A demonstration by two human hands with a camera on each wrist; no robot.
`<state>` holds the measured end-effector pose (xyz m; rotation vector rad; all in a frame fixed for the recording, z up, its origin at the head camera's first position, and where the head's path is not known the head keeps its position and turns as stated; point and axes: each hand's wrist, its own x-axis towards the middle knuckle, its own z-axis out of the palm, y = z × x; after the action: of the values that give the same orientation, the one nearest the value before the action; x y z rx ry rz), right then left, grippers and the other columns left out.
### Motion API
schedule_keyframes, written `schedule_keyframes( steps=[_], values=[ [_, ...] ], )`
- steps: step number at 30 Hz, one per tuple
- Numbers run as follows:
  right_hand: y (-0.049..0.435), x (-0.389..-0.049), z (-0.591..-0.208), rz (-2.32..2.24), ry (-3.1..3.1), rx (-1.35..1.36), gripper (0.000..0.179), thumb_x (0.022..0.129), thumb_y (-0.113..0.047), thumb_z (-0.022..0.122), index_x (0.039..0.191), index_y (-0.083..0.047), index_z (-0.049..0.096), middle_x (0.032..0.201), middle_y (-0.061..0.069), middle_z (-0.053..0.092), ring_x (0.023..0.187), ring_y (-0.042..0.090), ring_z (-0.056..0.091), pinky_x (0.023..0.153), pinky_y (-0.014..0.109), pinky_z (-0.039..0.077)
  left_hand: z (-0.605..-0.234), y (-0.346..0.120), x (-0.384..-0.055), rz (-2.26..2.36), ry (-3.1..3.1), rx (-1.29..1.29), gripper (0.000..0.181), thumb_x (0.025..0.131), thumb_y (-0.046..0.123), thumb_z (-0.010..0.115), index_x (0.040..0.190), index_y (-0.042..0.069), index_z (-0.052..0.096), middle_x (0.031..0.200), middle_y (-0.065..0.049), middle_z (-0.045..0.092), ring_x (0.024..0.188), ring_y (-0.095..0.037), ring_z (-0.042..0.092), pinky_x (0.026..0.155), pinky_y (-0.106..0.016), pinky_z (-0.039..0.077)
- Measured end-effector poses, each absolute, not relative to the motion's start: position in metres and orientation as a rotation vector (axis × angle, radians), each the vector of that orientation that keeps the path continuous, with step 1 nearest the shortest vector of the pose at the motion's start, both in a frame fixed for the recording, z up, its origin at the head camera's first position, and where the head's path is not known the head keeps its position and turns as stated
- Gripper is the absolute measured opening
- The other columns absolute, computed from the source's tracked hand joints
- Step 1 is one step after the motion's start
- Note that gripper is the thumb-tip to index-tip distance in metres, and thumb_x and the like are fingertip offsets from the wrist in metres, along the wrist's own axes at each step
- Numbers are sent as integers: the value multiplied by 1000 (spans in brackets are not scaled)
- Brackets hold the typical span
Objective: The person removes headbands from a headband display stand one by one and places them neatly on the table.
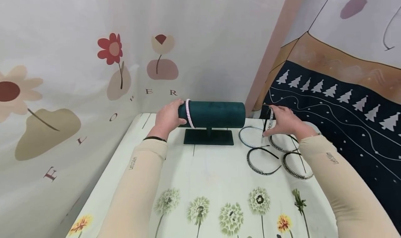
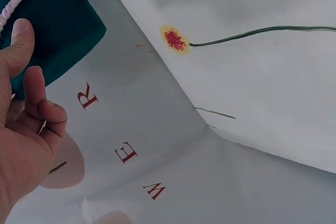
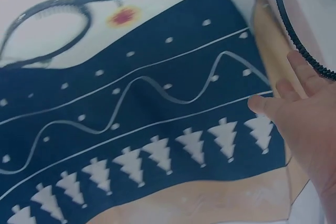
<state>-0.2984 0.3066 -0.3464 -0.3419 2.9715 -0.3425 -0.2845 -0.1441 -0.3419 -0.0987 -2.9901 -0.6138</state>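
Observation:
My left hand point(image 1: 168, 116) grips the left end of a dark green cylindrical headband stand point(image 1: 216, 114), with the thumb on its front face. Around the stand near that hand sits a pale pink headband point(image 1: 189, 114); its wrapped band shows at the edge of the left wrist view. My right hand point(image 1: 285, 121) holds a dark toothed headband point(image 3: 290, 27) upright over the table, right of the stand. Below and around that hand, several more thin headbands lie on the table, among them a black one point(image 1: 257, 170) and a light blue one point(image 1: 242, 140).
A white tablecloth point(image 1: 213, 171) printed with dandelions covers the table. Behind it hangs a pale curtain point(image 1: 213, 50) with flower prints. On the right, a dark blue cloth point(image 1: 344, 126) with white trees borders the table edge.

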Motion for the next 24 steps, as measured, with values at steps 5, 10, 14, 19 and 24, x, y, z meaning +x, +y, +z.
schedule_keyframes(
  steps=[5,10,14,19,24],
  values=[
    [336,-284,-345,-320,2986,-283,138,75,-59,94,170,0,12,170,34,27,157,60,13,118,81,30,-344,-145,-286,-630,-2986,-107,89,91,26,88,165,14,41,170,-13,43,148,-38,50,123,-59,44],
    [367,-268,-344,-267,3006,-229,141,73,-60,94,168,5,12,167,39,26,154,62,14,115,83,30,-343,-146,-287,-640,-2990,-117,89,91,26,88,166,14,39,171,-13,42,148,-39,49,124,-59,43],
    [392,-258,-344,-190,3024,-212,148,68,-66,95,167,8,12,165,43,25,150,66,16,114,84,28,-340,-146,-288,-636,-2997,-126,90,92,26,87,166,15,39,172,-13,40,149,-39,48,124,-60,42],
    [420,-245,-339,-101,3049,-195,150,64,-64,98,165,10,14,159,47,30,145,70,18,116,86,21,-340,-146,-290,-632,-2997,-131,91,91,26,88,166,15,38,172,-13,39,151,-39,46,124,-61,42],
    [443,-231,-337,-10,3050,-211,150,61,-60,100,164,10,16,155,48,33,145,69,18,118,85,14,-344,-147,-290,-624,-2998,-131,91,91,26,88,166,15,39,172,-14,41,150,-40,47,124,-61,43]
  ],
)
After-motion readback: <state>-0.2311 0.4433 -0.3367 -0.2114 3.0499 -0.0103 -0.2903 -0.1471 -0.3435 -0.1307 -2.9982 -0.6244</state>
